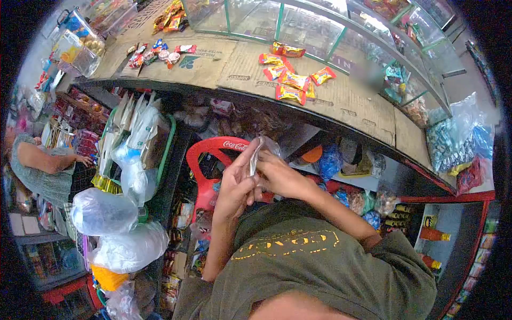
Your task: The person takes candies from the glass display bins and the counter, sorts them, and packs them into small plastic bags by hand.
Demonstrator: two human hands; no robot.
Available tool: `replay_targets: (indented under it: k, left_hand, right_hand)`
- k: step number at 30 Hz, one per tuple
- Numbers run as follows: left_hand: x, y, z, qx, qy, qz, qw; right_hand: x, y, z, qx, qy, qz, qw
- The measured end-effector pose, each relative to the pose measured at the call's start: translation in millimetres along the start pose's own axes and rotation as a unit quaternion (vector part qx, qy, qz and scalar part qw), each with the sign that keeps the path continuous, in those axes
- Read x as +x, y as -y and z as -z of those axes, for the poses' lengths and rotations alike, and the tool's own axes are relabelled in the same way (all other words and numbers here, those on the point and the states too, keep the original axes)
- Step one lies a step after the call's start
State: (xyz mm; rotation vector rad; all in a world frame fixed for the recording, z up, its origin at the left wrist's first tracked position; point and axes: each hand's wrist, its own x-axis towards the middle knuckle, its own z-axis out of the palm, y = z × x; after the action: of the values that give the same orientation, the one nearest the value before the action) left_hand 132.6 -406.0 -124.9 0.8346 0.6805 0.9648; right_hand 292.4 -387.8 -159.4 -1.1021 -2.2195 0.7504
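Note:
A small clear plastic bag (271,146) is held up in front of my chest, between my two hands. My left hand (238,182) grips its near side, the fingers pointing up and the thumb bent in. My right hand (284,175) is closed at the other side of the bag, its fingertips partly hidden by the plastic and the left hand. Just beyond the hands is a red Coca-Cola chair (209,152). On the cardboard-covered counter (218,66) above them lies a loose group of red and yellow wrapped candies (294,81).
More wrapped sweets (160,55) lie at the counter's left, beside clear jars (80,45). Glass display cases (309,32) line the back. A bag of blue-wrapped candy (453,141) sits at right. Plastic bags (128,245) hang at left, near another person (45,168).

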Motion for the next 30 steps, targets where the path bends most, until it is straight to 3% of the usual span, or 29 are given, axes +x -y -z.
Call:
replay_targets:
  k: [1, 2, 3, 4, 6, 8, 9, 10, 14, 18, 20, 21, 23, 25, 30]
  left_hand:
    - [0.1, 1.0, 0.9, 0.000, -0.001, 0.000, 1.000]
    - [-0.1, 2.5, 2.9, -0.019, -0.002, -0.005, 1.000]
    - [-0.3, 2.7, 4.7, -0.037, -0.003, -0.010, 0.999]
    - [-0.9, 1.6, 5.7, -0.037, -0.003, -0.010, 0.999]
    - [-2.5, 0.1, 6.6, -0.041, -0.029, 0.007, 0.999]
    - [-1.9, -0.6, 6.6, -0.041, -0.028, 0.011, 0.999]
    - [-1.5, -1.2, 6.7, -0.039, -0.031, 0.013, 0.999]
    - [-0.7, -0.1, 7.1, -0.038, -0.028, 0.012, 0.999]
    - [3.4, 4.5, 6.3, -0.042, 0.007, 0.005, 0.999]
    - [4.1, 6.2, 5.5, -0.036, 0.003, 0.013, 0.999]
    - [3.7, 3.1, 4.8, -0.037, 0.004, 0.017, 0.999]
    - [3.1, 2.2, 4.2, -0.038, 0.008, 0.021, 0.999]
    - [4.2, 2.3, 3.0, -0.031, 0.006, 0.034, 0.999]
    - [5.8, 1.8, 1.2, -0.023, 0.008, 0.044, 0.999]
    - [4.8, 0.4, 2.1, -0.023, 0.011, 0.033, 0.999]
  right_hand:
    - [0.6, -1.1, -1.1, -0.047, -0.036, 0.073, 0.996]
    - [-3.4, -7.5, 4.6, -0.045, 0.023, 0.037, 0.998]
    - [7.6, 16.1, 44.3, -0.024, 0.162, -0.032, 0.986]
    - [8.0, 19.7, 63.4, 0.013, 0.090, 0.049, 0.995]
    - [12.5, 51.3, 121.2, 0.044, 0.016, -0.018, 0.999]
    - [15.4, 38.3, 151.0, -0.125, -0.164, 0.005, 0.978]
    - [20.3, 30.9, 165.8, -0.232, -0.199, 0.019, 0.952]
    - [25.7, 22.4, 173.6, -0.304, -0.210, 0.022, 0.929]
    - [30.7, -4.9, 183.6, -0.343, -0.159, 0.012, 0.926]
    - [18.9, 11.4, 184.0, -0.343, -0.198, -0.024, 0.918]
    - [6.9, 38.3, 179.2, -0.210, -0.220, -0.101, 0.947]
    - [1.8, 41.6, 172.2, -0.208, -0.217, -0.103, 0.948]
    - [-6.8, 44.6, 154.3, -0.106, -0.134, -0.050, 0.984]
    - [-6.0, 41.2, 117.0, -0.093, -0.080, -0.027, 0.992]
    - [-4.5, 20.8, 49.9, -0.089, -0.040, 0.028, 0.995]
